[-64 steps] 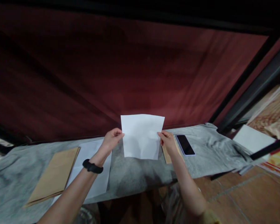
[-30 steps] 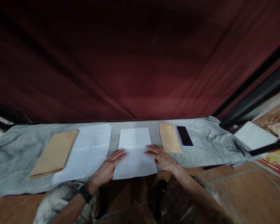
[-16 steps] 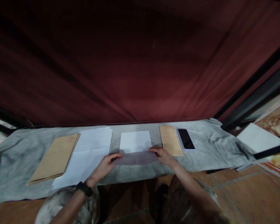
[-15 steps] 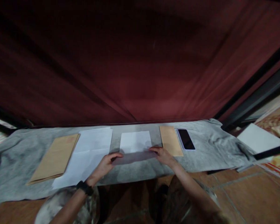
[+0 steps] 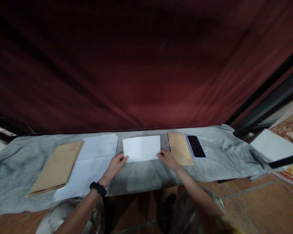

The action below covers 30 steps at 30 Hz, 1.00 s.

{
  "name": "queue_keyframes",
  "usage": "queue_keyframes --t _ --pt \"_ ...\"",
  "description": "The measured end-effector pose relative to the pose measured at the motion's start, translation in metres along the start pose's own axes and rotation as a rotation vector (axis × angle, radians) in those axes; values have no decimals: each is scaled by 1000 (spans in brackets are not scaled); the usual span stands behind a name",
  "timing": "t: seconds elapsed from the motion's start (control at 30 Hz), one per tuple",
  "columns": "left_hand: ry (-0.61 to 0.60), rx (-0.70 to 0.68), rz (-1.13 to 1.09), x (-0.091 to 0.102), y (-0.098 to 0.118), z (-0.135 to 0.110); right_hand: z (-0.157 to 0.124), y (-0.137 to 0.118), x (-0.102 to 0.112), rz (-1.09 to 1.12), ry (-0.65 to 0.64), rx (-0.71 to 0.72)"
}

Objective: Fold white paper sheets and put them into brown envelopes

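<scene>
A white sheet of paper (image 5: pixel 141 148), folded in half, lies on the grey cloth (image 5: pixel 217 156) in front of me. My left hand (image 5: pixel 116 164) rests at its near left corner with fingers laid flat on the fold. My right hand (image 5: pixel 168 158) presses the near right corner in the same way. A black band (image 5: pixel 97 188) sits on my left wrist.
Larger white sheets (image 5: pixel 90 164) and a stack of brown envelopes (image 5: pixel 56 167) lie to the left. A single brown envelope (image 5: pixel 179 152) and a black phone (image 5: pixel 196 146) lie to the right. A dark red curtain (image 5: pixel 136 71) hangs behind. More paper (image 5: pixel 273 144) sits far right.
The sheet was held up, then laid flat on the cloth. Its near half has been lifted and folded over onto the far half, and both hands moved forward with it.
</scene>
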<state>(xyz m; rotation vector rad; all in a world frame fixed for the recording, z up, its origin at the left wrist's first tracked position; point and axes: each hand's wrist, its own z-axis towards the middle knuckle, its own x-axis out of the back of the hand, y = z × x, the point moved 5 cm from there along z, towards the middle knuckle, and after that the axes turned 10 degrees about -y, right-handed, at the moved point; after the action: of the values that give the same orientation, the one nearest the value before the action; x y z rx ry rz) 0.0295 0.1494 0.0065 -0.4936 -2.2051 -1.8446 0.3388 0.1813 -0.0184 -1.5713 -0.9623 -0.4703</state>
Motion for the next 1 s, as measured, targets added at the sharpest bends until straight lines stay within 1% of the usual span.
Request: queue_keyframes --t 0.1,0.33,0.5,0.7,0.8,1.0 --pt "20 -22 25 -1 -1 4 2 1 -1 -24 2 -17" --pt "34 -42 126 -4 -10 12 0 0 -2 -73 8 -55" --pt "29 3 189 -6 -11 14 -4 -3 -3 -141 7 -85" --pt "31 92 423 -10 -4 14 -4 -7 -2 -283 -69 -158" --pt "30 137 485 -12 -4 15 -3 -8 -3 -293 -72 -175" --pt "21 194 532 -13 -4 15 -3 -8 -6 -319 -46 -196"
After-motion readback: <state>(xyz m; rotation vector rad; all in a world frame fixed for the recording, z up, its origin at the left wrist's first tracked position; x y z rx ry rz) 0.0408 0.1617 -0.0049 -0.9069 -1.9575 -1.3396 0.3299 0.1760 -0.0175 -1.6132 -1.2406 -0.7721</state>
